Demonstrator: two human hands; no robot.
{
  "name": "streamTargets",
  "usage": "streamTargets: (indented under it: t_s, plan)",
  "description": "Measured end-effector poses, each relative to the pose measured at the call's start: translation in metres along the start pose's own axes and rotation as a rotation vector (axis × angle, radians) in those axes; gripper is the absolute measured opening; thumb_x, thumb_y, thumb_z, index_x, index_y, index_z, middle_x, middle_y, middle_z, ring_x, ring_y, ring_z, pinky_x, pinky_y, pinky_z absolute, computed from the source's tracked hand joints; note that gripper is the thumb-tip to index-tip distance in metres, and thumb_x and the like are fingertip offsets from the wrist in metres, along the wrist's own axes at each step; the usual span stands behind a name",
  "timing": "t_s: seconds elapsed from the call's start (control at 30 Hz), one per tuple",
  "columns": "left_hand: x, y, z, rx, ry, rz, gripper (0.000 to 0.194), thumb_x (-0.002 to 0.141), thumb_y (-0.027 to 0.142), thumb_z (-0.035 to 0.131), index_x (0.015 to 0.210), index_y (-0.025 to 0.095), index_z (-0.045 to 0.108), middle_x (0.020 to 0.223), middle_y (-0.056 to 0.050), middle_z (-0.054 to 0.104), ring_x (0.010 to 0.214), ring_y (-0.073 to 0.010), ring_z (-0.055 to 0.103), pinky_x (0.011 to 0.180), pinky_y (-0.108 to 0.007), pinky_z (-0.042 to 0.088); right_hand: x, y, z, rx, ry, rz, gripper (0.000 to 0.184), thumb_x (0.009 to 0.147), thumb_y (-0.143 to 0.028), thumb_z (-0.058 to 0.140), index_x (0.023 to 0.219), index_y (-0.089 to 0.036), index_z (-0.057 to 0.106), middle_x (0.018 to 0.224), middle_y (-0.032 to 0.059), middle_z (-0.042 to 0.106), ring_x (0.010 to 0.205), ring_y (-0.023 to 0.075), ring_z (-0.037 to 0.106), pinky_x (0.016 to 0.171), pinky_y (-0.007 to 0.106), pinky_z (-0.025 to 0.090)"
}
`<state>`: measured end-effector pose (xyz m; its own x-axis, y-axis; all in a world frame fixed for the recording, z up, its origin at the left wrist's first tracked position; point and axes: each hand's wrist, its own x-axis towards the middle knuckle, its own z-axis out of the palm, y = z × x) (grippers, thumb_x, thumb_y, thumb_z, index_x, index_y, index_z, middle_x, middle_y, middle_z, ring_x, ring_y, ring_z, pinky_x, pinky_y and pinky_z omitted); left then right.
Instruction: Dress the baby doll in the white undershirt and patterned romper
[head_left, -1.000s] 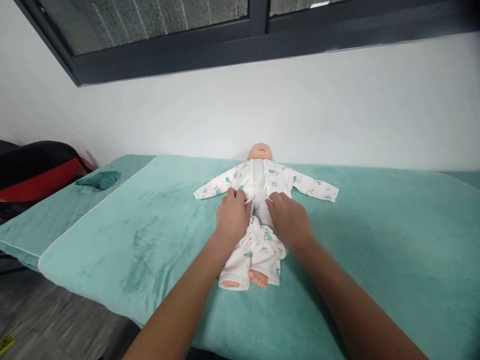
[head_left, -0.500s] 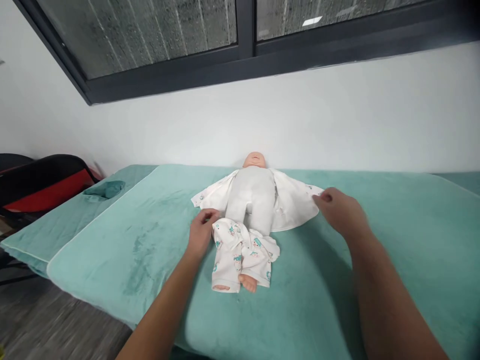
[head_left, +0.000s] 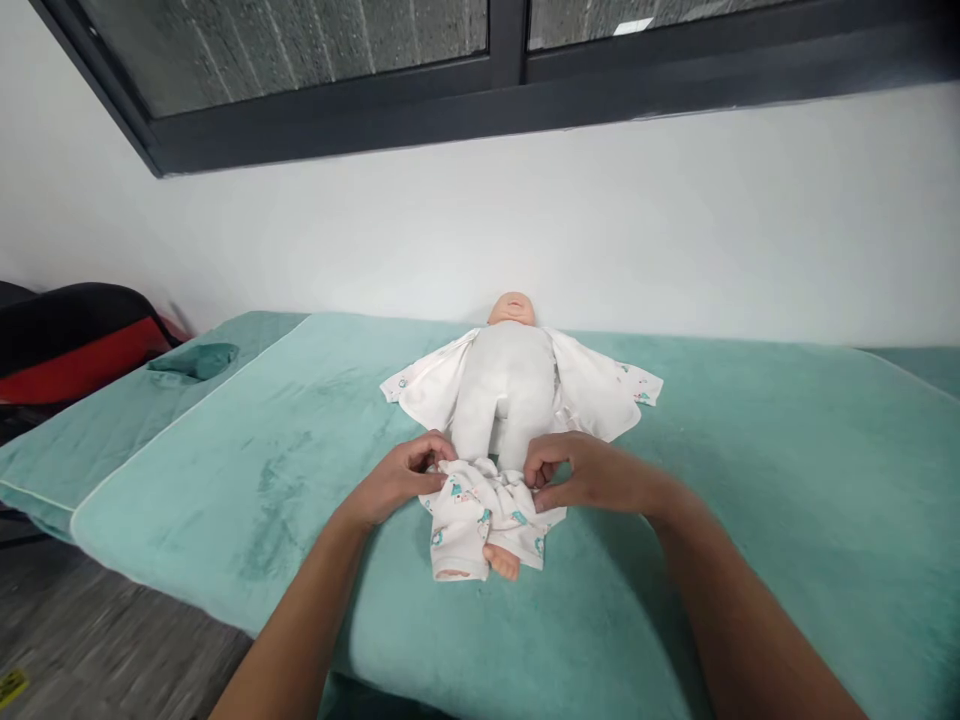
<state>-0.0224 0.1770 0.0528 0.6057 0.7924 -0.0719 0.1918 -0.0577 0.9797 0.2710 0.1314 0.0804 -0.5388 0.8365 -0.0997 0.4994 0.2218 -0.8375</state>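
Hands point(head_left: 397, 478) pinch the printed trousers point(head_left: 460, 524) between them.

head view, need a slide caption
Left hand and right hand grip patterned pants low on a doll, its shirt open.

The head camera faces forward and down over the doll point(head_left: 508, 362).

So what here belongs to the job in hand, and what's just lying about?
In the job:
- baby doll
- open printed jacket
- printed trousers, held by left hand and right hand

Lying about:
- black-and-red chair
- teal fabric piece
- yellow floor marker
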Motion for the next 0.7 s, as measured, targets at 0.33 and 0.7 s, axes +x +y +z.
streamTargets:
  t_s: [0.33, 0.7]
  plan:
    - [0.001, -0.011, 0.014, -0.039, 0.214, 0.144, 0.019, 0.076, 0.029, 0.066, 0.079, 0.019, 0.05, 0.088, -0.002, 0.055, 0.079, -0.0149, 0.051, 0.07, -0.026, 0.04, 0.016, -0.022, 0.038, -0.026, 0.358, -0.142, 0.023, 0.09, -0.035, 0.057, 0.075, -0.02, 0.062, 0.074, -0.0009, 0.058, 0.066, 0.0117, 0.049, 0.061, 0.026, 0.036]
    - [0.01, -0.041, 0.036, 0.435, 0.667, 0.499, 0.007, 0.083, 0.02, 0.049, 0.083, 0.023, 0.043, 0.093, -0.006, 0.064, 0.084, -0.0184, 0.058, 0.078, -0.033, 0.043, 0.021, -0.029, 0.06, -0.191, 0.368, -0.168, 0.011, 0.082, -0.023, 0.065, 0.092, -0.024, 0.062, 0.094, 0.0009, 0.057, 0.087, 0.0163, 0.056, 0.077, 0.029, 0.043]
